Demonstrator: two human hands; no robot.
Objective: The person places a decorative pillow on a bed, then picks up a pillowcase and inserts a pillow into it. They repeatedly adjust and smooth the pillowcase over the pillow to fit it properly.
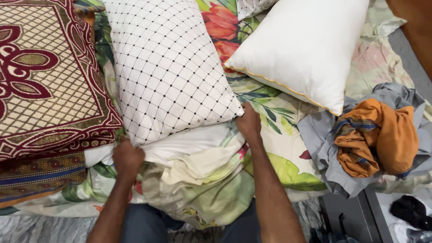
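Both hands (128, 157) (249, 123) on pillow (166, 67) (checked)

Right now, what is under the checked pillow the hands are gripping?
Under the checked pillow lies a plain white pillow or sheet on the floral bedsheet. Left hand and right hand grip its lower corners. How far the white layer runs beneath is hidden.

Bed (288, 139) fills most of view, floral sheet w/ green leaves + red blooms. Maroon/gold patterned blanket (45, 76) folded on left side. Plain white pillow (301, 45) w/ yellow piping upper right. Heap of grey + orange clothes (378, 135) at right edge of bed. Brown floor (416, 22) top right corner. Dark item (409, 211) lying low on right, kind unclear. Light even, soft shadows.
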